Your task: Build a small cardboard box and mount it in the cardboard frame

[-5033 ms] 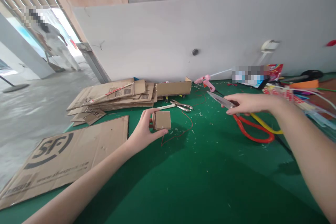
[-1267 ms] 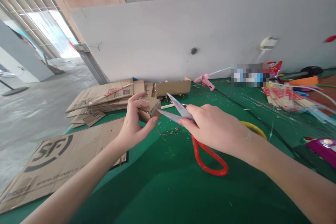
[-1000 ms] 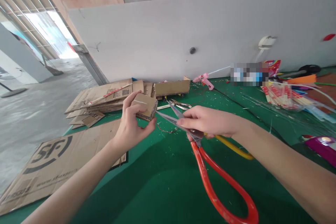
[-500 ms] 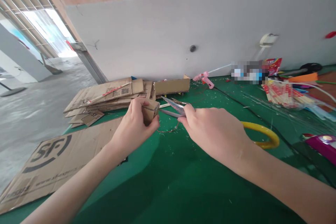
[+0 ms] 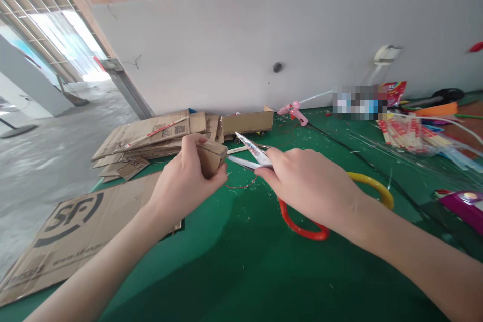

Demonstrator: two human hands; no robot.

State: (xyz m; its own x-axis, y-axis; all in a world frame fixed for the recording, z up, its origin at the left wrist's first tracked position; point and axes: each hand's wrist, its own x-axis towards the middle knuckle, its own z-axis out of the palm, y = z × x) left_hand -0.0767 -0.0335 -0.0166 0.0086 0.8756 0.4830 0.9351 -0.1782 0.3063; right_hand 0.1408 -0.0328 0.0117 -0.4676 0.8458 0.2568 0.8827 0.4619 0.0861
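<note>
A small folded piece of cardboard (image 5: 211, 157) is gripped between the thumb and fingers of my left hand (image 5: 188, 176). My right hand (image 5: 309, 176) is closed around a pair of scissors (image 5: 253, 149), by the part near the pivot. Their blades are spread apart and point left, with the lower tip close to the cardboard's right edge. Below my right hand shows a red handle loop (image 5: 302, 229), and behind the wrist a yellow one (image 5: 373, 186). Whether the blade tip touches the cardboard I cannot tell.
Stacked cardboard (image 5: 151, 138) and a flat printed sheet (image 5: 75, 241) lie to the left. A long cardboard piece (image 5: 247, 123) stands at the back beside a pink glue gun (image 5: 296, 112), whose black cable runs right. Bundled sticks (image 5: 402, 133) and a purple item (image 5: 466, 209) lie right.
The scissor blades have spread wider, and the red handle loop has come into view below my right hand. My left hand with the cardboard has shifted slightly left.
</note>
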